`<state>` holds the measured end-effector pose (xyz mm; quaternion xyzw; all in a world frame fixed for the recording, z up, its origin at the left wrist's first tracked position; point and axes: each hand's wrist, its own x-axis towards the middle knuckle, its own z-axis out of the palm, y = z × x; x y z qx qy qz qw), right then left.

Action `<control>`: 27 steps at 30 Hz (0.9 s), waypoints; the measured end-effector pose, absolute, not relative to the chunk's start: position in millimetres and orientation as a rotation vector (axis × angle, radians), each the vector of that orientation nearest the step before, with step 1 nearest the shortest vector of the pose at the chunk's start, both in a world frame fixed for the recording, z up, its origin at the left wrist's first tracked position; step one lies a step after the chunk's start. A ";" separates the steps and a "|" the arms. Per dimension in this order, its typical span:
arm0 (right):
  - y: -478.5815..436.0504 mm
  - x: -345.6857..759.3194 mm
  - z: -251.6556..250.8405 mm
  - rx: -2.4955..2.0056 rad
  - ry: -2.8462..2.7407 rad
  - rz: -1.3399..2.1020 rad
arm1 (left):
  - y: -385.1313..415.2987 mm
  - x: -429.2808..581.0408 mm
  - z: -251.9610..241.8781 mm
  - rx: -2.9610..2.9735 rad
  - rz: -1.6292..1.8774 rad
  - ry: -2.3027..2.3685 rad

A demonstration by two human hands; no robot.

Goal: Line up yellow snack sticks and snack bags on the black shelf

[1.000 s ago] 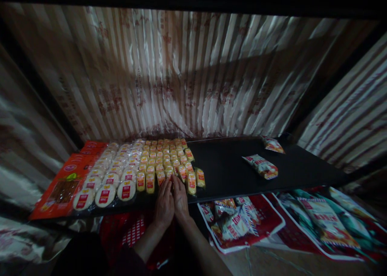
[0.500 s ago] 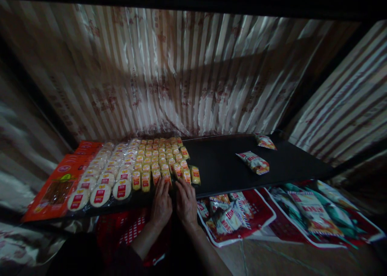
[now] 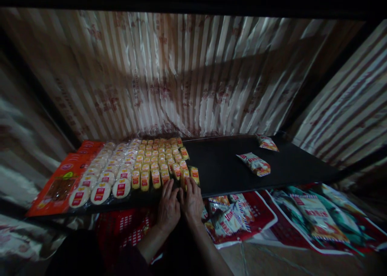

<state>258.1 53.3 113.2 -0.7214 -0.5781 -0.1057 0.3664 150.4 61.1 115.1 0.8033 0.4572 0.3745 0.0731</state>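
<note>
On the black shelf (image 3: 219, 165), small yellow packs (image 3: 155, 179) in rows. Touching a front one with the right hand (image 3: 193, 201), left hand (image 3: 169, 209) close beside, fingers of both a little bent. Can't tell if gripping with either. Farther left, round white packs (image 3: 121, 188), then orange bags (image 3: 57, 189).

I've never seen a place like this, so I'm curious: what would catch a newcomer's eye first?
Probably the bright orange packets at the left end of the black shelf, beside rows of pale round packs. Next, the small yellow packs right of those, with the fingers of the left hand and right hand at their front row.
</note>
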 end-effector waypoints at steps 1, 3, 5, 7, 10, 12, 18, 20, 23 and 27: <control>53.1 258.2 114.3 -1.863 -1.487 -0.272 | 60.8 151.2 114.5 2.414 1.117 1.371; 52.8 258.3 115.7 -1.878 -1.495 -0.275 | 60.1 150.5 112.6 2.435 1.105 1.366; 53.1 258.4 115.4 -1.894 -1.501 -0.265 | 59.3 147.3 110.0 2.463 1.095 1.368; 54.4 258.7 113.0 -1.890 -1.507 -0.236 | 58.6 143.1 107.2 2.488 1.084 1.371; 57.2 259.7 107.6 -1.833 -1.490 -0.195 | 58.3 137.7 103.5 2.500 1.067 1.379; 58.4 260.2 104.9 -1.795 -1.457 -0.171 | 59.0 135.8 101.9 2.493 1.057 1.382; 55.4 256.3 106.6 -1.655 -1.395 -0.127 | 65.3 136.9 99.7 2.484 1.063 1.368; 55.7 253.2 108.6 -1.584 -1.438 -0.115 | 68.4 137.6 98.6 2.495 1.074 1.373; 60.6 248.8 110.3 -1.547 -1.492 -0.073 | 72.7 137.7 96.5 2.494 1.106 1.379; 69.9 246.2 109.8 -1.549 -1.498 -0.032 | 75.6 136.2 94.2 2.475 1.139 1.361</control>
